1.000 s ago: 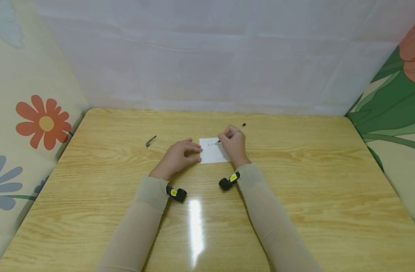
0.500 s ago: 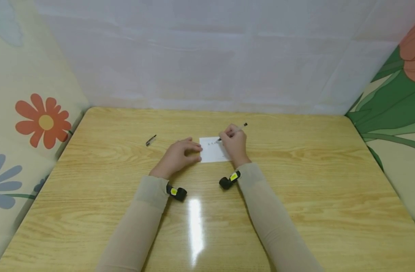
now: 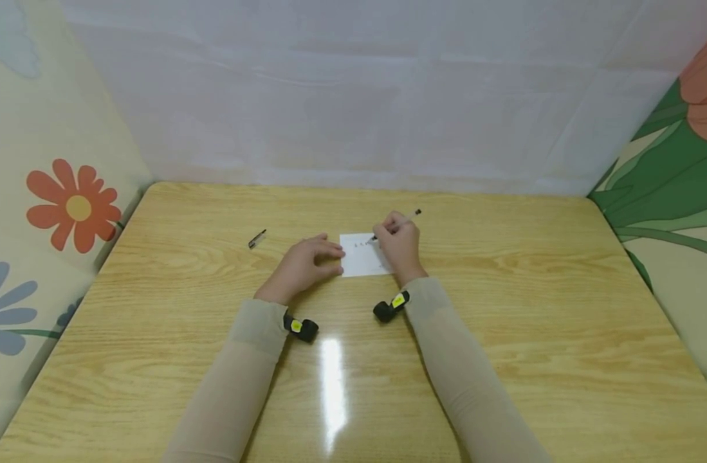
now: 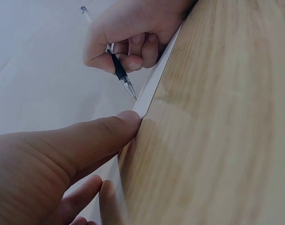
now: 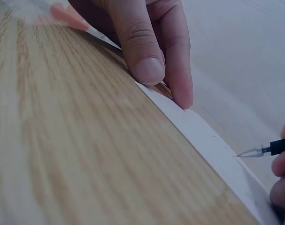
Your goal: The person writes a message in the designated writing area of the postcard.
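Observation:
A small white sheet of paper [image 3: 360, 262] lies on the table, with a short row of small dark marks near its top. My right hand [image 3: 401, 249] pinches a gel pen [image 4: 119, 69] with a clear barrel and black grip. The pen's metal tip [image 5: 248, 153] is right at the paper, at the end of the row. On the left side, my left hand [image 3: 302, 265] rests its thumb [image 4: 126, 121] and fingertips on the paper's edge, thumb and fingers apart. The right hand covers the sheet's right part in the head view.
A pen cap [image 3: 257, 238] with a black clip lies left of the left hand. The wooden table [image 3: 532, 308] runs back to a white cloth backdrop [image 3: 353, 96]. Flower-printed panels [image 3: 78, 209] stand at both sides. Each wrist carries a small black camera [image 3: 303, 329].
The right hand and pen have shifted very slightly to the right along the row of marks. The left hand keeps its place at the paper's edge.

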{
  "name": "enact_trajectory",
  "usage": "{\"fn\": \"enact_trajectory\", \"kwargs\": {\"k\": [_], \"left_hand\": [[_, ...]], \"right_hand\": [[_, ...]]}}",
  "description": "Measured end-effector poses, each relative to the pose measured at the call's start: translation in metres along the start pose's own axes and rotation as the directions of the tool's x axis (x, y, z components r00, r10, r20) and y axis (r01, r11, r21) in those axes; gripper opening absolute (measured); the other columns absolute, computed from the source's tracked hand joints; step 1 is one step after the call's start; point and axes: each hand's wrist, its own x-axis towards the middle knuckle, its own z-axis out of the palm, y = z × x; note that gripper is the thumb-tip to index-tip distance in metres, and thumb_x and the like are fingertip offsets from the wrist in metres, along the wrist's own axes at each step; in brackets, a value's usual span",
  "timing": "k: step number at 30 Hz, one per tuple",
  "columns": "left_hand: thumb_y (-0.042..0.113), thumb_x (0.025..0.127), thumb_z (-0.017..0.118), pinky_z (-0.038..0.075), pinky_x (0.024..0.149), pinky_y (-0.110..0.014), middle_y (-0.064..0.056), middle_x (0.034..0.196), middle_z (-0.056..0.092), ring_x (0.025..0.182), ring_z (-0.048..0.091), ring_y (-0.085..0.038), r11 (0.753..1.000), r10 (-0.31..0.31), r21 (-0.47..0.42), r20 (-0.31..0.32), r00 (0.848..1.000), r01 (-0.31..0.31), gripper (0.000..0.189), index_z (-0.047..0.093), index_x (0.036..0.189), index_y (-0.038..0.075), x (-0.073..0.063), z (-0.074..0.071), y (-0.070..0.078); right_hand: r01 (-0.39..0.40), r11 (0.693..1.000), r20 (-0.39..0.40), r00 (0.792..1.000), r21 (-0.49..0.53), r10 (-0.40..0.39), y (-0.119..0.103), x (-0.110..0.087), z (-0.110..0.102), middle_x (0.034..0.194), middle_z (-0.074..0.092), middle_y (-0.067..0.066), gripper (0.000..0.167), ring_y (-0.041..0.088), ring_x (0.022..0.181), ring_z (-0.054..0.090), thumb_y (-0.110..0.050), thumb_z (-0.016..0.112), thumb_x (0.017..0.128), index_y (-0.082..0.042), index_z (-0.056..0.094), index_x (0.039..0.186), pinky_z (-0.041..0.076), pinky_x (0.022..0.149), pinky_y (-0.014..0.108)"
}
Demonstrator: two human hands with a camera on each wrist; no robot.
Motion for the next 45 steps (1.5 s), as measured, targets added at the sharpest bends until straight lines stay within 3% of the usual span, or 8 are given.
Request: {"fn": "enact_trajectory", "kwargs": {"k": [19,33,45], "left_hand": [[0.018,0.093,0.076,0.017,0.125,-0.052,-0.008,0.141,0.061,0.15,0.029,-0.029,1.0,0.019,-0.011,-0.008,1.0,-0.019,0.034,0.072,0.125,0.008,-0.0012,-0.0004,0.0023],[0.017,0.092,0.077,0.017,0.125,-0.052,-0.009,0.141,0.061,0.15,0.03,-0.03,1.0,0.013,-0.013,-0.013,1.0,-0.013,0.034,0.072,0.124,0.008,-0.0013,-0.0004,0.0033],[0.018,0.092,0.077,0.018,0.125,-0.052,-0.008,0.142,0.061,0.151,0.029,-0.03,1.0,0.009,-0.013,-0.01,1.0,-0.009,0.034,0.072,0.125,0.009,-0.0007,-0.0002,0.0021]], "right_hand": [[0.004,1.0,0.014,1.0,-0.003,-0.004,-0.0012,0.0001,-0.0005,0.055,0.054,0.0,0.02,0.009,0.049,0.05,-0.002,0.062,0.084,-0.007,0.054,0.066,0.038,0.043,0.019],[-0.013,0.999,-0.034,0.999,-0.04,0.011,-0.0043,-0.0002,0.0004,0.059,0.048,-0.002,0.019,0.012,0.056,0.044,-0.005,0.063,0.082,-0.008,0.052,0.066,0.034,0.047,0.021],[-0.018,1.0,-0.021,1.0,-0.007,0.018,-0.0023,-0.0004,0.0005,0.057,0.057,0.004,0.018,0.009,0.051,0.055,-0.005,0.063,0.084,-0.007,0.054,0.068,0.042,0.046,0.019]]}}
